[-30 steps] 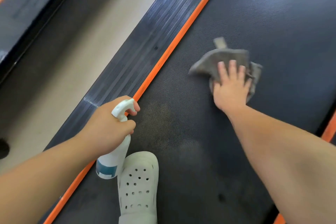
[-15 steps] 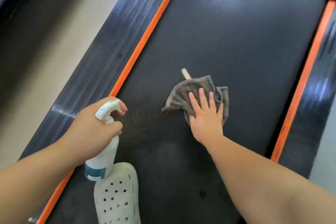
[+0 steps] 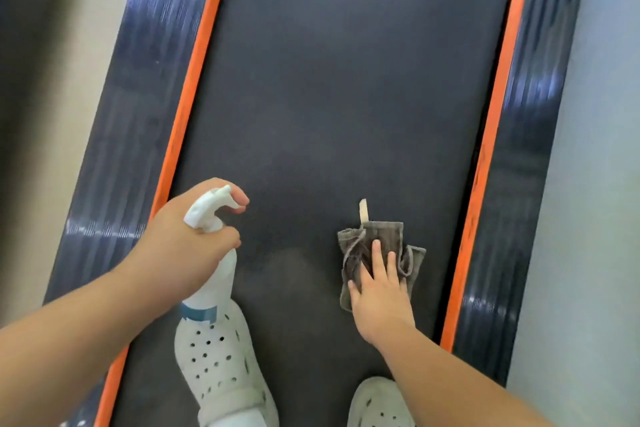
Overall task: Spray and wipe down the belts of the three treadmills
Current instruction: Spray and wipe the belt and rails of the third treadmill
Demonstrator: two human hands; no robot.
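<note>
- Gripping the white spray bottle [image 3: 214, 284] in the left hand [image 3: 183, 239], with the fingers curled tight round its neck and one finger [image 3: 239, 196] reaching forward beside the spray head.
- Holding the bottle upright, base below the left fingers, just over the toe of the left white clog [image 3: 218, 367].
- Pressing the grey cloth [image 3: 381, 236] flat onto the treadmill belt [image 3: 346, 97] with the right hand [image 3: 381, 295], with straight, slightly spread fingers [image 3: 376, 253] on top of the fabric.
- Leaving a pale tag [image 3: 363, 211] of the cloth exposed just beyond the right fingertips.
- Keeping both hands over the near part of the belt, with the left orange strip [image 3: 194, 87] outboard of the left fingers and the right orange strip [image 3: 491, 107] outboard of the right fingers.
- Standing on the belt, with the right white clog [image 3: 374, 402] behind the right wrist.
</note>
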